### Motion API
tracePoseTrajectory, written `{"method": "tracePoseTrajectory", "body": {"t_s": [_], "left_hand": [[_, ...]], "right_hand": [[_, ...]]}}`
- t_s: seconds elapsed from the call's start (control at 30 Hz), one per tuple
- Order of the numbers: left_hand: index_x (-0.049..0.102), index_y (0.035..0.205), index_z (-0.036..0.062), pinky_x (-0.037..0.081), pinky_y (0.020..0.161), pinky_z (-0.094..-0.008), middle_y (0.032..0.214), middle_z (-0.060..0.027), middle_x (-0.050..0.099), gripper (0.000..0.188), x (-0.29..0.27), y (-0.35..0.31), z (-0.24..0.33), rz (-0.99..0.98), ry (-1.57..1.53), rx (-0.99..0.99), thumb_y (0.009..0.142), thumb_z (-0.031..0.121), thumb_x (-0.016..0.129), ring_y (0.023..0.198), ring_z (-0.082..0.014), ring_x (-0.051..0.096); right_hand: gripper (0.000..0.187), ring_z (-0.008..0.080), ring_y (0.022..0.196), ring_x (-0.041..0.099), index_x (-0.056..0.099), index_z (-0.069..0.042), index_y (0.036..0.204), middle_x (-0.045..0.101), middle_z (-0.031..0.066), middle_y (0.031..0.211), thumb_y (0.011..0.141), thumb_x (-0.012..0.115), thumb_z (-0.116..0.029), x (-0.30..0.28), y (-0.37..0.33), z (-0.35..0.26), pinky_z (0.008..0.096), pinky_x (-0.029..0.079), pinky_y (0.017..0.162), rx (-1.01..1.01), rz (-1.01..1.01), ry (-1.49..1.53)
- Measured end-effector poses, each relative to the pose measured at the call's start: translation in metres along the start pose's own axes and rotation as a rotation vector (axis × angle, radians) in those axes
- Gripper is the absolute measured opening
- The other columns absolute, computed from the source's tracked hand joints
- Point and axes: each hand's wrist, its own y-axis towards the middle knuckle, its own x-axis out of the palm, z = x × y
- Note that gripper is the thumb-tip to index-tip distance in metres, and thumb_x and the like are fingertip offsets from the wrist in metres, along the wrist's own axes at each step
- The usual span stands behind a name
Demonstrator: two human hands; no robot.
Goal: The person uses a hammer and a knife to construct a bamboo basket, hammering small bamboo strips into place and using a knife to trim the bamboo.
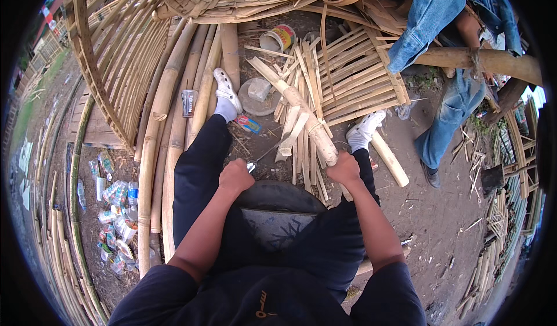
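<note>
My left hand (236, 175) is closed in a fist above my left knee. A small shiny metal piece (250, 167) shows at its knuckles, and a thin dark rod or wire slants away from it; its kind cannot be made out. My right hand (343, 168) is closed around the near end of a thick bamboo pole (301, 108), which slopes away to the far left. Split bamboo strips (303, 152) lie in a loose pile under the pole. A short peeled bamboo piece (293, 134) rests against it, between my hands.
Long bamboo poles (152, 169) lie along my left, with a plastic cup (189, 103) on them. Woven bamboo baskets (249, 10) and a slatted panel (362, 73) stand ahead. Plastic litter (119, 221) lies left. Another person in jeans (449, 117) is at the right, beside a horizontal pole (493, 64).
</note>
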Motion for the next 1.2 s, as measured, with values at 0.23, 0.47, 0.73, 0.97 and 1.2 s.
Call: {"method": "tracePoseTrajectory", "body": {"t_s": [0.23,0.47,0.73,0.97,1.2], "left_hand": [[0.064,0.092,-0.0007,0.052,0.085,-0.0438,0.098,-0.0243,0.066,0.023,-0.002,-0.001,-0.017,-0.019,-0.024,-0.041,0.073,0.012,0.060,0.096,-0.0378,0.065],[0.065,0.094,-0.0004,0.052,0.086,-0.0431,0.100,-0.0226,0.066,0.027,-0.008,0.001,-0.001,-0.050,0.032,-0.003,0.073,0.016,0.062,0.098,-0.0367,0.065],[0.063,0.098,-0.0011,0.053,0.085,-0.0418,0.101,-0.0231,0.066,0.031,0.007,0.004,-0.013,-0.055,0.062,-0.017,0.073,0.017,0.064,0.097,-0.0362,0.065],[0.063,0.097,-0.0015,0.052,0.088,-0.0427,0.103,-0.0243,0.065,0.030,0.014,0.009,-0.008,-0.076,0.032,-0.019,0.073,0.016,0.062,0.100,-0.0370,0.064],[0.063,0.100,-0.0012,0.051,0.089,-0.0436,0.106,-0.0249,0.064,0.033,0.013,0.017,-0.022,-0.064,-0.005,-0.082,0.072,0.016,0.062,0.102,-0.0371,0.064]], "right_hand": [[0.031,0.0402,0.077,0.067,0.057,0.004,0.092,0.066,0.0254,0.079,0.068,0.070,-0.010,-0.102,-0.010,-0.078,0.0434,0.053,0.069,-0.246,0.539,0.599],[0.039,0.0392,0.089,0.067,0.063,0.005,0.094,0.067,0.0267,0.089,0.063,0.068,-0.018,0.034,-0.002,-0.012,0.0443,0.054,0.080,0.083,-0.088,-0.012],[0.035,0.0393,0.093,0.066,0.067,0.002,0.091,0.067,0.0266,0.095,0.063,0.068,-0.019,0.015,-0.004,-0.033,0.0444,0.053,0.084,0.099,-0.048,0.133],[0.039,0.0387,0.094,0.065,0.065,0.006,0.092,0.066,0.0286,0.093,0.063,0.068,-0.020,-0.003,0.011,-0.024,0.0436,0.053,0.086,0.027,-0.086,0.080],[0.033,0.0430,0.077,0.066,0.059,0.005,0.092,0.067,0.0249,0.079,0.068,0.068,-0.016,-0.050,0.012,-0.079,0.0433,0.052,0.073,-0.252,0.543,0.807]]}}
